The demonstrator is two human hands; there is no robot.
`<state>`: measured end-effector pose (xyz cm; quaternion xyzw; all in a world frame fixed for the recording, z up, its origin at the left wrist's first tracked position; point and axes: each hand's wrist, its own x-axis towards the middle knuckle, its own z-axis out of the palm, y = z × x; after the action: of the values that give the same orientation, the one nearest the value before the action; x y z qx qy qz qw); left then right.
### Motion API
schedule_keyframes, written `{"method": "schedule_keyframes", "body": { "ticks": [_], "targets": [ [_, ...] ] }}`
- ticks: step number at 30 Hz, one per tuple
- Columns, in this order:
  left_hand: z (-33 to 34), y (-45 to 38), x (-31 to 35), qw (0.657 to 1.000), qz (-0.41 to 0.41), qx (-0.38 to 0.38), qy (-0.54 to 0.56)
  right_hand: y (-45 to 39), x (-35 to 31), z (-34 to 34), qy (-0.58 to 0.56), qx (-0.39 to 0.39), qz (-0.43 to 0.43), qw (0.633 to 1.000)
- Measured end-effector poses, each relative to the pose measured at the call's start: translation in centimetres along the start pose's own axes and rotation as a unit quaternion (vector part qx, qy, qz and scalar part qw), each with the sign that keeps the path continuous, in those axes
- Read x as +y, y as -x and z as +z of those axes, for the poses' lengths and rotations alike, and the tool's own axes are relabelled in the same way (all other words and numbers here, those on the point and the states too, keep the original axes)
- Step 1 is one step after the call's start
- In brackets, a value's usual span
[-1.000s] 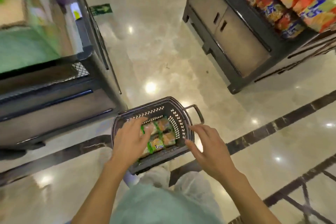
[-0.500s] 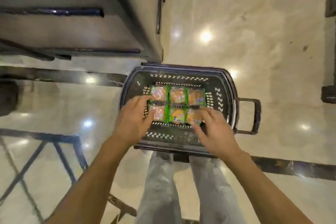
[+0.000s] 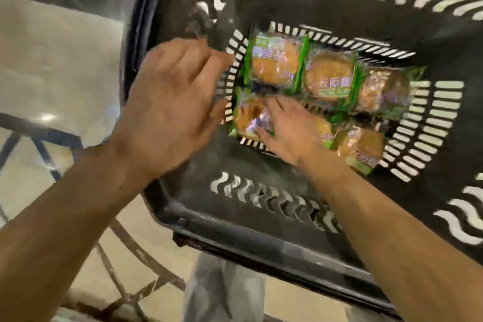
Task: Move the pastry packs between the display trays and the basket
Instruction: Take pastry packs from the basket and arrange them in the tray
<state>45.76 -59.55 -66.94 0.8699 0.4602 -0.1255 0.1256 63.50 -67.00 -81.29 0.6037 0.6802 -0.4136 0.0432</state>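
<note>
Six pastry packs [image 3: 326, 78] lie in the basket [image 3: 261, 232]; the right hand [image 3: 290, 133] presses spread fingers on the seven-o'clock pack, apparently to lift it, while the left hand [image 3: 170, 102] hovers open at nine o'clock.

The view now sits far closer over the basket [image 3: 261, 238]; the right hand [image 3: 290, 133] reaches deeper, onto the lower-left pastry pack [image 3: 248, 115].

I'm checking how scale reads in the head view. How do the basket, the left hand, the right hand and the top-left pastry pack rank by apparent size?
1. basket
2. left hand, enlarged by nearness to the camera
3. right hand and top-left pastry pack: too alike to rank; the hand reaches deeper into the basket.
</note>
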Motion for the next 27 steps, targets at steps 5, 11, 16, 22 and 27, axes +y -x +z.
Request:
{"method": "schedule_keyframes", "body": {
  "ticks": [5,11,16,22,27],
  "targets": [
    [1.3,0.4,-0.9,0.997,0.044,0.016,-0.058,-2.7,-0.5,2.2,0.069,0.001,0.034,0.997],
    [1.1,0.4,-0.8,0.996,0.053,0.002,-0.066,-2.4,-0.7,2.3,0.101,0.006,0.090,0.991],
    [1.5,-0.9,0.7,1.000,0.019,-0.005,-0.014,0.7,0.6,1.3,-0.077,0.046,0.110,0.990],
    [6.0,-7.7,2.5,0.996,-0.004,-0.088,0.001,5.5,5.5,-2.8,-0.258,0.118,0.203,0.937],
    [9.9,-13.5,2.9,0.983,-0.001,-0.182,-0.034,8.1,10.2,-4.9,-0.272,0.160,0.230,0.920]
  ]
}}
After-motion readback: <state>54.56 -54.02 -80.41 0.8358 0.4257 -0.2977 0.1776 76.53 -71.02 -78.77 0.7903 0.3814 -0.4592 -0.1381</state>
